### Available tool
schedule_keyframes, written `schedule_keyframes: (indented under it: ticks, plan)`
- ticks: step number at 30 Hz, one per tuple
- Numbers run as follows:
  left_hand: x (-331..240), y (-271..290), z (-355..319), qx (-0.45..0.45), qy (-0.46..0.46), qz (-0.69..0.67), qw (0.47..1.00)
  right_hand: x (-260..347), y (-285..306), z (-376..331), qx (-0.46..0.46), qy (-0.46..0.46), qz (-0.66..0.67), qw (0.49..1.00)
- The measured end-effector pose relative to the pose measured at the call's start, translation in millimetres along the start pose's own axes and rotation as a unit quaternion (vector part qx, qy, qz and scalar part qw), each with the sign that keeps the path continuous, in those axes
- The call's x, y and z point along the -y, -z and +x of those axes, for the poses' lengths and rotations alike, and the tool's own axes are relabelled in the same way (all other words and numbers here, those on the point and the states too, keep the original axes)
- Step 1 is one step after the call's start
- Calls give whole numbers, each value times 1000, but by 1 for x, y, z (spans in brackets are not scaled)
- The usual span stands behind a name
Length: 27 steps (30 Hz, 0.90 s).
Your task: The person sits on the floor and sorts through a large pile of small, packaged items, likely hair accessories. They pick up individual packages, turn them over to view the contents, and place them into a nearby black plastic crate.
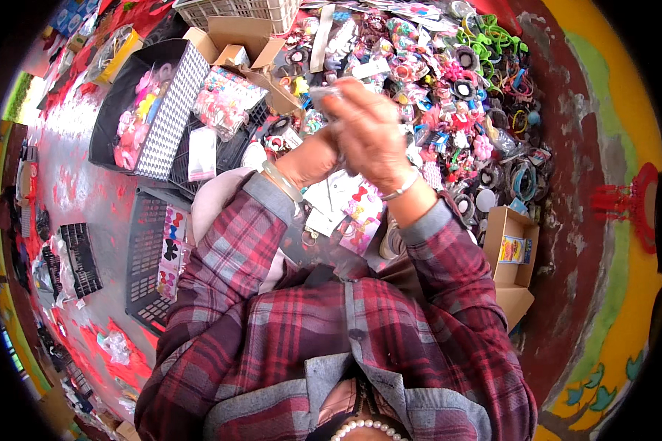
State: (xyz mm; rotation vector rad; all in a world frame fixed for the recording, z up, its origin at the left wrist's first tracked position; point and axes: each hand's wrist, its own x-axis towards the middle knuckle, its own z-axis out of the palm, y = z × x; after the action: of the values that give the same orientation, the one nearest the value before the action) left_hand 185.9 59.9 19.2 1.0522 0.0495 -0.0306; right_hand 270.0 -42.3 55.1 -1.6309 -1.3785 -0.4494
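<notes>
My left hand [310,158] and my right hand [370,136] meet in front of my chest, above a large heap of hair accessories [441,103]. The right hand lies partly over the left and is smeared by motion. Its fingers are bent and pressed together, with a small greyish, shiny piece [322,94] at their tips that is too blurred to name. My left hand is curled, its fingertips hidden behind the right. Below the hands lie white cards [326,209] and a card of coloured bows [364,206].
To the left stand a houndstooth-patterned bin [186,103] with soft coloured items, an open cardboard box [254,40] and a black plastic basket [146,250] with bow cards. A small cardboard box [499,253] sits at the right, near the painted wall [603,147].
</notes>
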Motion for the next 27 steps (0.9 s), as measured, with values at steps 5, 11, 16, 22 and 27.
schedule_keyframes:
  ticks: [5,11,16,22,27]
  plan:
    - [2,10,-1,112,-37,202,972,-22,-6,-4,-16,-32,1,999]
    - [-11,10,-12,26,47,-22,998,-83,11,-23,-20,-394,25,919]
    - [-26,9,-11,53,22,-179,982,-78,47,-14,14,-490,432,758]
    - [-6,30,-8,70,89,-84,990,-60,46,-16,156,-433,420,783]
    - [-2,47,9,-207,-80,144,964,-55,44,-5,-43,-196,121,972]
